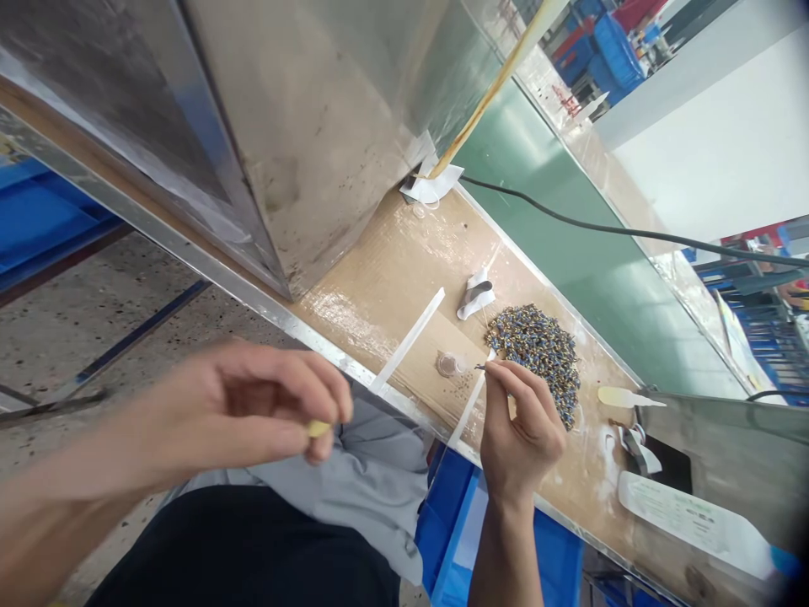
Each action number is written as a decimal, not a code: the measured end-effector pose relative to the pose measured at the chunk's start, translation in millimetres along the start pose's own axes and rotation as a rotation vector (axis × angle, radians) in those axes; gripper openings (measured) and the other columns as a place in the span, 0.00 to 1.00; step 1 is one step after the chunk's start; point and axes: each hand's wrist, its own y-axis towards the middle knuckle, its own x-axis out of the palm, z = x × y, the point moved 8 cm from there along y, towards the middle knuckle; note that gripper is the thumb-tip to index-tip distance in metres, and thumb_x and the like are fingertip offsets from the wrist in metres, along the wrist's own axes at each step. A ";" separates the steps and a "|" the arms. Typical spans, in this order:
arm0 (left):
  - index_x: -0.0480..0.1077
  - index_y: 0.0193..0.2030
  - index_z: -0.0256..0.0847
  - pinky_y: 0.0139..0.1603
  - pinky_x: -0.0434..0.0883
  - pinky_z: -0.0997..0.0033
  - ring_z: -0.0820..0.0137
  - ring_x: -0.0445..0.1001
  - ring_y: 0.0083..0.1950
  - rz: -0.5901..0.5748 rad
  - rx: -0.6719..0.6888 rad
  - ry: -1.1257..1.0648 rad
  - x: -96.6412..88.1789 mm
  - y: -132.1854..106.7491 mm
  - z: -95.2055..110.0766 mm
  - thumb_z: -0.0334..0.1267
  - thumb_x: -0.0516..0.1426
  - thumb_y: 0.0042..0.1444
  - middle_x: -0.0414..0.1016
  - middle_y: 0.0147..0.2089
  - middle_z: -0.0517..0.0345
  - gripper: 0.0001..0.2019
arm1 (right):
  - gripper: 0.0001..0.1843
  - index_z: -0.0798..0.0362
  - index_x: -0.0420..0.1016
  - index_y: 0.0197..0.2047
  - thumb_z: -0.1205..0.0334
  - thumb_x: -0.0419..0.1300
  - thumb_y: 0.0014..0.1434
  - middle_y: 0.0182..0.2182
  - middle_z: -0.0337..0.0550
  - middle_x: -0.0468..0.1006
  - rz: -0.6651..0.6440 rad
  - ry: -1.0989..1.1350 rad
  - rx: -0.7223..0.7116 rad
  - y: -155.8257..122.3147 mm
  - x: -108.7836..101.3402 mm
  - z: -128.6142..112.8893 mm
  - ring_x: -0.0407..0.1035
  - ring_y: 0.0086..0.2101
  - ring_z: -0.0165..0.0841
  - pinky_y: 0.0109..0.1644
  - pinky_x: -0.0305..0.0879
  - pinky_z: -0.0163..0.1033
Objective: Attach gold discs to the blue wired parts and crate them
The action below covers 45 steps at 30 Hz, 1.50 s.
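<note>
My left hand [253, 409] is raised over my lap, near the bench's metal edge, with thumb and fingertips pinched on a small yellow piece [318, 428]. My right hand [519, 421] rests on the wooden bench top [392, 278], fingers closed in a pinch on a tiny dark part [481, 367] at the near edge of a heap of small blue-grey parts [541, 350]. A small clear round cap [447, 364] lies just left of that hand, beside two white strips [409, 339].
A steel box [284, 126] stands at the bench's left end. A green conveyor belt [569, 244] runs behind, crossed by a black cable [600, 226]. A glue tube [625, 396], a white bottle [688, 516] and tape scraps lie right. Blue crates [455, 523] sit below.
</note>
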 end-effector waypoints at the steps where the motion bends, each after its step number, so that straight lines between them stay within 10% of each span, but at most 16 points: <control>1: 0.90 0.43 0.42 0.42 0.87 0.66 0.66 0.88 0.37 -0.090 -0.055 -0.034 11.6 9.5 -12.6 0.32 0.73 0.65 0.88 0.45 0.53 0.02 | 0.09 0.45 0.91 0.49 0.69 0.71 0.73 0.47 0.43 0.89 0.004 0.002 0.003 0.1 0.4 0.4 0.86 0.47 0.38 0.55 0.82 0.47; 8: 0.89 0.50 0.41 0.49 0.83 0.78 0.70 0.88 0.43 -0.066 -0.210 -0.215 47.9 44.8 -66.1 0.40 0.76 0.65 0.90 0.40 0.53 0.10 | 0.09 0.47 0.90 0.50 0.69 0.70 0.74 0.48 0.43 0.89 -0.032 -0.002 -0.006 4.1 12.4 1.9 0.85 0.48 0.37 0.57 0.82 0.44; 21: 0.90 0.48 0.39 0.50 0.86 0.76 0.70 0.90 0.42 -0.001 -0.211 -0.453 64.7 62.8 -80.9 0.34 0.78 0.60 0.91 0.43 0.54 0.10 | 0.07 0.45 0.91 0.47 0.68 0.73 0.70 0.47 0.42 0.88 0.129 0.249 0.253 -8.5 -18.5 -14.5 0.84 0.47 0.37 0.51 0.81 0.44; 45: 0.90 0.47 0.43 0.52 0.87 0.73 0.69 0.91 0.43 0.017 -0.211 -0.439 79.1 60.9 -87.6 0.35 0.79 0.60 0.92 0.45 0.56 0.10 | 0.12 0.46 0.89 0.49 0.74 0.69 0.71 0.46 0.42 0.88 0.042 0.558 0.295 -23.8 -7.3 -42.2 0.86 0.47 0.37 0.50 0.84 0.43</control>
